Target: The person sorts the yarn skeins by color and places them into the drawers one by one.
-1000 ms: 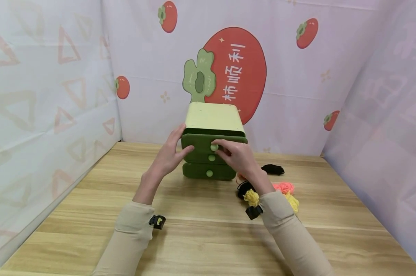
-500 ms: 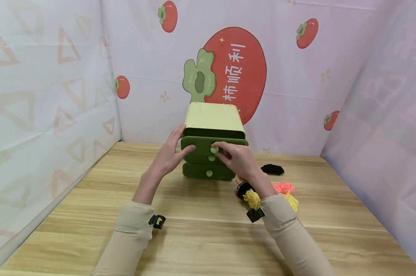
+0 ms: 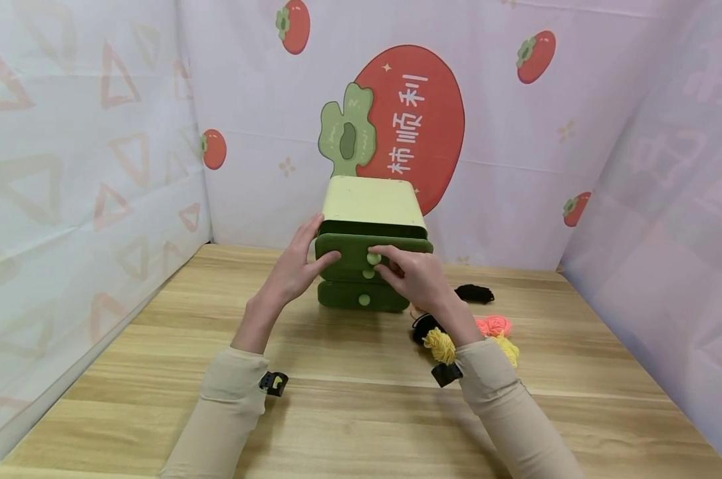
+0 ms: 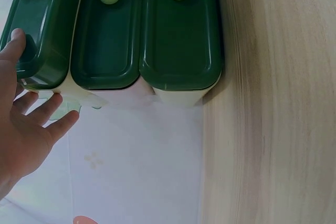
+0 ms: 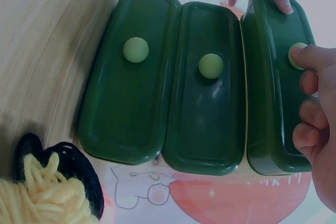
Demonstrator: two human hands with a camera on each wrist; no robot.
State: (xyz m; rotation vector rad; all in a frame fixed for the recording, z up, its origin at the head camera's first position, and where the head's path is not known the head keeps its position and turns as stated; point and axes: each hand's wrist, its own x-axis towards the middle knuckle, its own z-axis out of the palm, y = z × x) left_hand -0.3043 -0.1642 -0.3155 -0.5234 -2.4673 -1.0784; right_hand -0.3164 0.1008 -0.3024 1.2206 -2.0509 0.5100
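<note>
A small cabinet [image 3: 373, 199] with a pale yellow-green top and three dark green drawers stands on the table. Its top drawer [image 3: 352, 249] is pulled out a little, leaving a dark gap beneath the cabinet's top edge. Between thumb and forefinger, my right hand [image 3: 417, 276] pinches the round light green knob [image 5: 297, 56] of that drawer. My left hand [image 3: 292, 266] lies at the cabinet's left side, fingers extended along it and thumb at the top drawer's front. The middle drawer [image 5: 207, 114] and bottom drawer [image 5: 126, 103] are closed. What the top drawer contains is hidden.
Right of the cabinet, partly behind my right forearm, lie yellow yarn [image 3: 440, 346], black yarn [image 3: 423, 327], pink yarn [image 3: 494, 325] and another yellow bundle [image 3: 507, 349]. Farther back lies a black bundle [image 3: 475, 293]. Printed cloth walls [image 3: 492, 199] enclose the wooden table [image 3: 349, 412].
The top drawer has come slightly out toward me, with my right hand on its knob. My left hand has stayed at the cabinet's side.
</note>
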